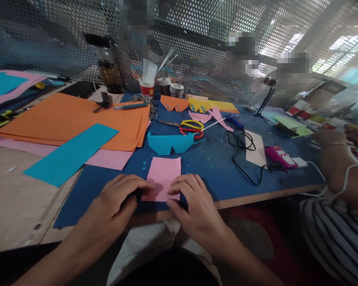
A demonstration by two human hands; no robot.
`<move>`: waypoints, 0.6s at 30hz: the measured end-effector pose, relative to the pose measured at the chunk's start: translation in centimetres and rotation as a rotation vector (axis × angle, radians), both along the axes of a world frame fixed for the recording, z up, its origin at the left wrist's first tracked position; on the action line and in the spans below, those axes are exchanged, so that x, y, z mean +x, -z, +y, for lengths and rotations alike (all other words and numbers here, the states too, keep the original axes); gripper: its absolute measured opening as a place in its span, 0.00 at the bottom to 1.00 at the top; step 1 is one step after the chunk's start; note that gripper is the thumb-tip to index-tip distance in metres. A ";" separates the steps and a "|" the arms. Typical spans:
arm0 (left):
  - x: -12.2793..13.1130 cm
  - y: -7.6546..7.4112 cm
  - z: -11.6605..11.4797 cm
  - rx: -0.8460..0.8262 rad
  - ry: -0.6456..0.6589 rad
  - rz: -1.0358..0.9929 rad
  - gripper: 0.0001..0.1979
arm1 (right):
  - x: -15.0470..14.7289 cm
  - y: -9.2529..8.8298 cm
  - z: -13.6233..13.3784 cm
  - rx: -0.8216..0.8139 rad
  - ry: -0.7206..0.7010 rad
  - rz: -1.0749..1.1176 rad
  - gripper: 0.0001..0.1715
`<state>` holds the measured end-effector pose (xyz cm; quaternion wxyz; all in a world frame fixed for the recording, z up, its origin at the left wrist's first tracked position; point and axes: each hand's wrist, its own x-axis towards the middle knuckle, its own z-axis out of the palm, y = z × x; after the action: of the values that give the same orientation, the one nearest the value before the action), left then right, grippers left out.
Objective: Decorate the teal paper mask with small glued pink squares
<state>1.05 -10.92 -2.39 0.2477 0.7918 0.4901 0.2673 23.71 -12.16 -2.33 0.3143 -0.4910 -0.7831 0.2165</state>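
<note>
A pink piece of paper lies on the blue tabletop at the table's front edge. From its left side my left hand reaches in, fingers bent and their tips at the paper's lower left. My right hand rests over the lower right corner, fingers apart, thumb at the bottom edge. Neither hand grips the sheet. Just behind it stands a blue paper cutout shaped like a pair of glasses. Scissors with yellow and red handles lie farther back, near pink paper scraps.
Left are large orange sheets and a blue strip. Paper cups and orange and yellow cutouts stand behind. Right are a glue gun, its black cord and a magenta box. Another person's arm rests at far right.
</note>
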 end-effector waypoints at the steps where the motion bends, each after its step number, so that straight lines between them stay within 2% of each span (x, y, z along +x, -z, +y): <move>1: 0.2 -0.1 -0.1 0.011 -0.014 0.006 0.13 | -0.2 0.0 0.0 0.002 0.020 -0.010 0.07; 3: 0.9 -0.1 -0.2 0.062 -0.039 0.057 0.08 | -0.8 0.1 0.0 0.002 0.071 -0.037 0.05; 6: 1.9 0.2 -0.1 0.187 -0.092 0.182 0.08 | -1.7 0.2 -0.1 0.006 0.139 -0.071 0.07; 9: 2.4 0.7 0.0 0.233 -0.107 0.250 0.10 | -2.0 0.4 0.0 0.018 0.160 -0.087 0.11; 18: 0.9 0.4 0.3 0.100 -0.019 0.150 0.06 | -0.6 0.0 -0.1 -0.010 0.054 -0.044 0.21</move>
<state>1.96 -10.58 -2.76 0.1679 0.8164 0.5008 0.2334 23.10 -12.22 -2.32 0.3005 -0.5182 -0.7751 0.2008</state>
